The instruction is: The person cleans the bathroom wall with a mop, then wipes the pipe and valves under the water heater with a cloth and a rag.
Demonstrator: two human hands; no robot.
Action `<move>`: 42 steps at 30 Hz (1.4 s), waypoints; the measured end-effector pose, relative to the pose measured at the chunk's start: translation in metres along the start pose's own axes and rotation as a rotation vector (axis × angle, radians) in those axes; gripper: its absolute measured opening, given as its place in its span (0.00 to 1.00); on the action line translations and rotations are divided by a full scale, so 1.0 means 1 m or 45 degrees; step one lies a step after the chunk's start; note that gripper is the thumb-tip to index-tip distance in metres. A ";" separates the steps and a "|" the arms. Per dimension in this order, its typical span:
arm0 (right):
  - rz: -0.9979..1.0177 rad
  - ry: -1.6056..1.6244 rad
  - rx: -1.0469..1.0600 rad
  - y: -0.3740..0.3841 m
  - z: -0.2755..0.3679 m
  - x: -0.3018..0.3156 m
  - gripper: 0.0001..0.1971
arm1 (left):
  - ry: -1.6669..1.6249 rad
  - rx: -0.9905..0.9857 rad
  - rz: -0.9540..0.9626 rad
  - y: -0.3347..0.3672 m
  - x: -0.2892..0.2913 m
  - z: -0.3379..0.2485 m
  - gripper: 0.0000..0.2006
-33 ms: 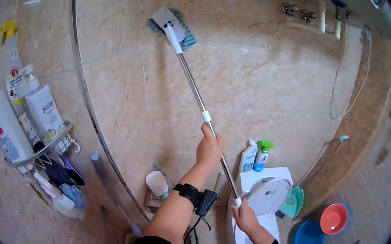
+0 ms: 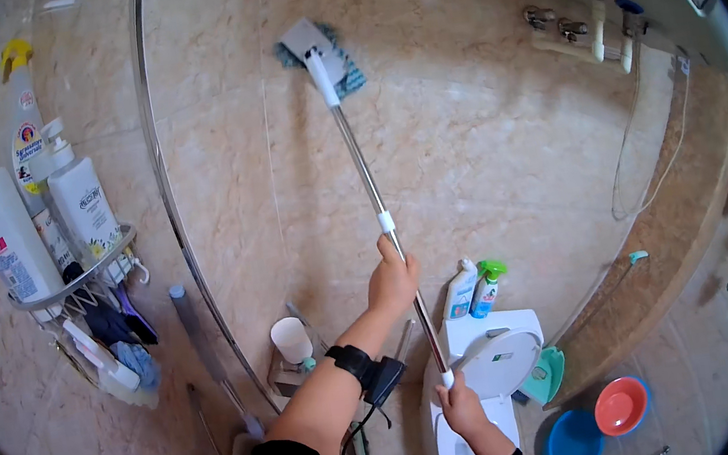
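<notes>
Gripping mop pole (image 2: 362, 167): my left grip (image 2: 393, 281) wrapped mid-shaft, right grip (image 2: 464, 407) closed round near end; mop head (image 2: 330, 61), far wall (image 2: 502, 152), slipped slightly nearer; stroke barely advanced, I judge.

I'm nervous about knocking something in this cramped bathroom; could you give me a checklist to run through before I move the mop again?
1. Grip: left hand and, lower down, right hand both around the mop pole: ok.
2. Teal mop pad: behind the white mop plate, edges showing: ok.
3. Pad pressed firmly against the tiled wall: cannot tell.
4. White bottle and green-topped spray bottle: upright on the toilet tank, right of the pole in view: ok.
5. Raised toilet lid: near the pole's lower end in view; actual gap: cannot tell.
</notes>
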State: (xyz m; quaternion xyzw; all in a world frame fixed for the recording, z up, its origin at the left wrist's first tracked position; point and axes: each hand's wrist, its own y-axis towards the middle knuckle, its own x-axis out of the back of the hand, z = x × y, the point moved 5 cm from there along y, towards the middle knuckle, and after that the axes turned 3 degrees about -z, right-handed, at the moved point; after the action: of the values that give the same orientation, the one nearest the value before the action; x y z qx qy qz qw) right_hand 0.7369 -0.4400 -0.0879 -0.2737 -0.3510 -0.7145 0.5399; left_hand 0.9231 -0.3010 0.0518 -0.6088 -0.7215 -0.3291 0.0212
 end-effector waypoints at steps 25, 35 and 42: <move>-0.252 0.561 -0.045 -0.149 0.057 0.198 0.12 | -1.162 -0.493 0.076 -0.067 0.078 -0.202 0.27; -0.435 0.669 0.184 -0.188 0.134 0.276 0.24 | -1.603 -0.961 0.202 -0.071 0.156 -0.312 0.23; -0.919 0.212 0.402 -0.225 0.201 0.314 0.24 | -1.871 -1.357 0.314 -0.070 0.198 -0.390 0.23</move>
State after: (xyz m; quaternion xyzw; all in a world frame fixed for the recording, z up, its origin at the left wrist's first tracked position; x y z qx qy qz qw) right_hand 0.4390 -0.4230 0.2287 0.0125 -0.4853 -0.8151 0.3162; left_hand 0.6649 -0.3281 0.4109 -0.6669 -0.2361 -0.1436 -0.6920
